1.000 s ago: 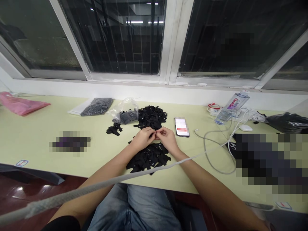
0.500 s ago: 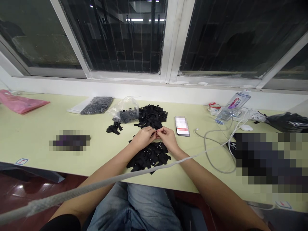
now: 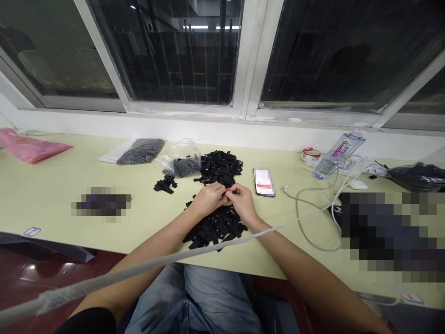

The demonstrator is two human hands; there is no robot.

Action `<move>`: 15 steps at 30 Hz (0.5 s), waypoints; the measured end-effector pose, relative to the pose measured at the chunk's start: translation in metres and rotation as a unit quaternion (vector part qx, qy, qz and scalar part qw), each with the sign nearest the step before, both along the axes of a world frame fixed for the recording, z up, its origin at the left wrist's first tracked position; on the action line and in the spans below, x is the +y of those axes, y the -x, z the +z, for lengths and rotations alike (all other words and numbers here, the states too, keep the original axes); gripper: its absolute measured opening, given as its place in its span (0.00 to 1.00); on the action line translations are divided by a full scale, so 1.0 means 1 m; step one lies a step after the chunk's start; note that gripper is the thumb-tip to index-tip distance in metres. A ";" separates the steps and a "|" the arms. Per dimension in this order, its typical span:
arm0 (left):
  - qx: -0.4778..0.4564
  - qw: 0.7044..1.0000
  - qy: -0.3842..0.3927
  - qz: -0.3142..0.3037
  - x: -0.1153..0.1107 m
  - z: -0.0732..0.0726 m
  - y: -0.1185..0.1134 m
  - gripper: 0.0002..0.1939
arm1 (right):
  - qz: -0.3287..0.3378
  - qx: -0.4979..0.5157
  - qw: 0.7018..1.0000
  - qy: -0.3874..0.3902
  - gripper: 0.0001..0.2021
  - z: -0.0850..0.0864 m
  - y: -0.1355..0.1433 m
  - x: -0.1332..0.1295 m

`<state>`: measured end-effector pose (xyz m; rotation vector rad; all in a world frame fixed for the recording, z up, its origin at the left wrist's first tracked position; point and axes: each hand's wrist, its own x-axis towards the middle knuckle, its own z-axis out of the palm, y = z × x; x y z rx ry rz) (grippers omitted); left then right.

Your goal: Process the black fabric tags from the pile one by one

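My left hand [image 3: 209, 199] and my right hand [image 3: 241, 198] meet fingertip to fingertip above the table, both closed in a pinch. Whatever sits between the fingers is hidden or too small to make out. Just below them lies a loose pile of short black fabric strips [image 3: 222, 227], some with small light specks. Beyond the hands is a second heap of similar black strips [image 3: 222, 167]. A smaller cluster of black strips [image 3: 166, 184] lies to the left. Beside the far heap, a clear plastic bag [image 3: 184, 162] holds more dark pieces.
A phone [image 3: 263, 182] with a lit screen lies right of my hands. Farther right are a tilted water bottle [image 3: 339, 153], a grey cable [image 3: 301, 232] and a white mouse [image 3: 358, 184]. A pale cord [image 3: 167, 264] crosses in front of my forearms. A filled bag [image 3: 141, 151] lies back left.
My fingers have shifted very slightly while staying pinched together. The view has moved a little; the piles and other objects stay where they were.
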<state>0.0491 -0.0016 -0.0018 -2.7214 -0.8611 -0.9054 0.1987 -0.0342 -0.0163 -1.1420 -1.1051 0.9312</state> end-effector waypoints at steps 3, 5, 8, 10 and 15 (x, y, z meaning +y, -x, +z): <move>0.000 1.000 -0.005 -0.001 0.001 -0.001 0.000 0.08 | -0.002 -0.004 1.000 -0.009 0.03 0.000 0.000 -0.001; -0.001 1.000 -0.005 -0.002 0.001 -0.002 0.000 0.07 | -0.006 -0.004 1.000 -0.011 0.03 0.000 0.000 0.000; -0.005 1.000 -0.003 0.000 0.002 -0.003 -0.001 0.08 | -0.007 -0.007 1.000 -0.013 0.03 -0.001 0.001 0.000; -0.010 1.000 -0.002 0.000 0.002 -0.004 -0.001 0.08 | -0.010 -0.011 1.000 -0.019 0.04 -0.001 0.001 -0.001; -0.026 1.000 -0.005 -0.014 0.003 -0.005 -0.001 0.09 | -0.014 -0.014 0.999 -0.030 0.04 0.000 0.001 -0.002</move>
